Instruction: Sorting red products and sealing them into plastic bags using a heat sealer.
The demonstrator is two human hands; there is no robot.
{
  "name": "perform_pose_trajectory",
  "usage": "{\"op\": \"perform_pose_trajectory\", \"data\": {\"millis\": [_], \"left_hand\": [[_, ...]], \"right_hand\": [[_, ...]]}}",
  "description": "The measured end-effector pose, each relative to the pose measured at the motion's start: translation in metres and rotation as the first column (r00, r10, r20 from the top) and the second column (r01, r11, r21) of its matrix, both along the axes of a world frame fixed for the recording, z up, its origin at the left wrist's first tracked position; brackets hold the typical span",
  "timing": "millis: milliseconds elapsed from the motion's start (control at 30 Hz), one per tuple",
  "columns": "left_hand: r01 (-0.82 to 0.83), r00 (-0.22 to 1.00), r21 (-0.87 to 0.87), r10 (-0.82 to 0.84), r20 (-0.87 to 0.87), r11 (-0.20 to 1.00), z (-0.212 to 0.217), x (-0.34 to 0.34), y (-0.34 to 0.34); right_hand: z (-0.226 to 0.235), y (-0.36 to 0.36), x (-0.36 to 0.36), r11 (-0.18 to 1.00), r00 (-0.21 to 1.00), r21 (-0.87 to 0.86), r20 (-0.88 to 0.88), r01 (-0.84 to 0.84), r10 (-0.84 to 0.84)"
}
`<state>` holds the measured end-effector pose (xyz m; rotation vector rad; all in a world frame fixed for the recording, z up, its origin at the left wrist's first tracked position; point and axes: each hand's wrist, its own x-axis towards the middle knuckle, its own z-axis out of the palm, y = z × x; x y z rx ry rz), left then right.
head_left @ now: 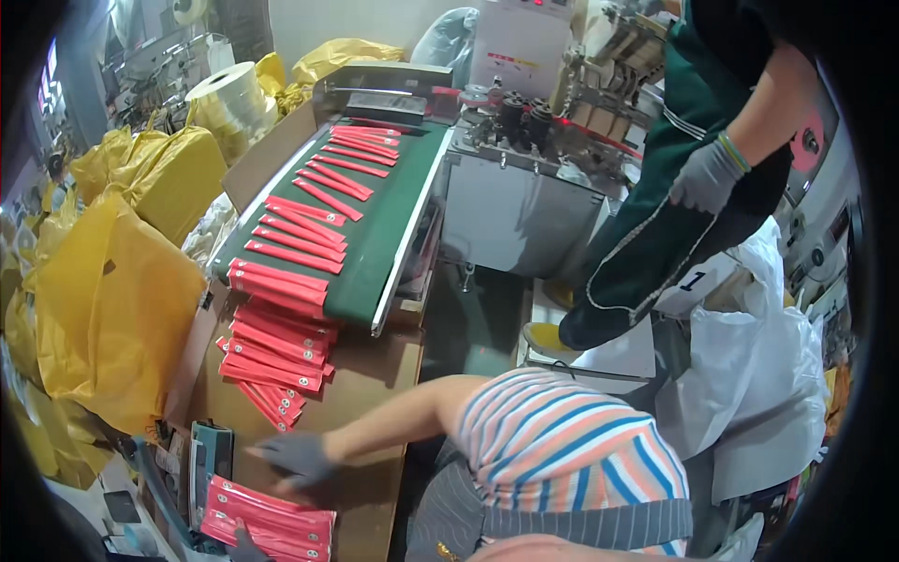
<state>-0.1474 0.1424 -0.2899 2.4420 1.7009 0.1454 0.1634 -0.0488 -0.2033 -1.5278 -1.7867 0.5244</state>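
My left hand (248, 546), in a dark grey glove and partly cut off by the lower edge, grips a flat bundle of long red packets (281, 517) at its near side. Just above that bundle, my right hand (298, 461), also gloved, hovers with its fingers stretched out and nothing in them; it is slightly blurred. Beyond it a loose overlapping pile of red packets (276, 351) lies on the brown board (370, 412). More slim red packets (295, 255) lie in a row across the green conveyor belt (375, 272), above the pile.
A teal-and-grey device (212, 454) stands left of my hands. Yellow bags (112, 309) crowd the left side, near a roll of clear film (234, 98). A co-worker in a dark green apron (646, 206) stands at the right, holding a cord loop (599, 267). White sacks (740, 365) lie beside them.
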Motion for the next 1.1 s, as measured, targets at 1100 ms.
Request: {"op": "perform_pose_trajectory", "data": {"millis": [1100], "left_hand": [[0.159, 0.778, 0.280, -0.295, 0.555, 0.947, 0.030, 0.230, -0.139]], "right_hand": [[0.004, 0.045, 0.194, 0.665, 0.730, -0.312, 0.188, 0.679, -0.657]]}}
